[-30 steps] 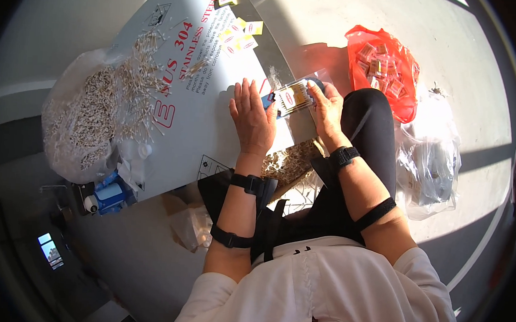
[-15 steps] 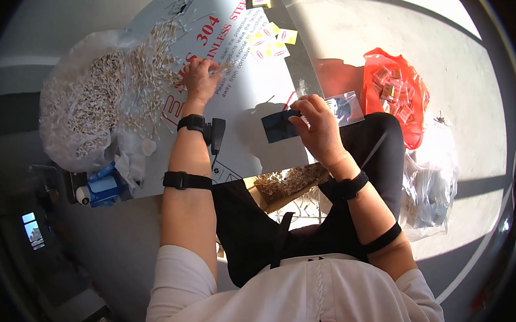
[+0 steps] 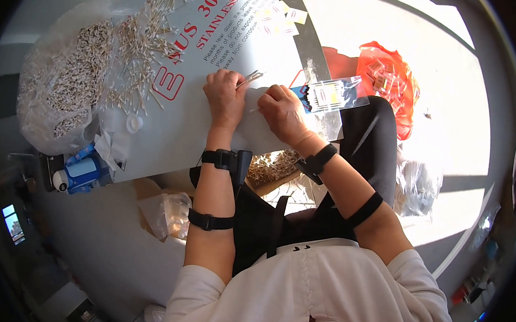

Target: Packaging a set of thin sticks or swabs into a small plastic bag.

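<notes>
My left hand (image 3: 224, 99) is closed on a small bunch of cotton swabs (image 3: 250, 78), whose tips stick out toward the right above the table. Just right of it, my right hand (image 3: 284, 114) has its fingers pinched together. A pale tip shows by those fingers, but what they grip is mostly hidden. Beside the right hand, a clear plastic packet (image 3: 326, 96) with a blue part, a small label card and thin sticks lies at the table's right edge. Loose cotton swabs (image 3: 140, 41) are scattered across the left of the film-covered metal tabletop (image 3: 171, 135).
A clear bag (image 3: 77, 76) full of swabs stands at the left edge, above a blue-and-white bottle (image 3: 80, 172). Small white-and-yellow cards (image 3: 283, 18) lie at the far right. Right of my leg is a red bag (image 3: 388, 86) of small packets; below the table is a box of sticks (image 3: 275, 171).
My left hand has come from the swab pile toward me and right, bringing swabs. My right hand has moved left and no longer holds the dark blue piece seen earlier.
</notes>
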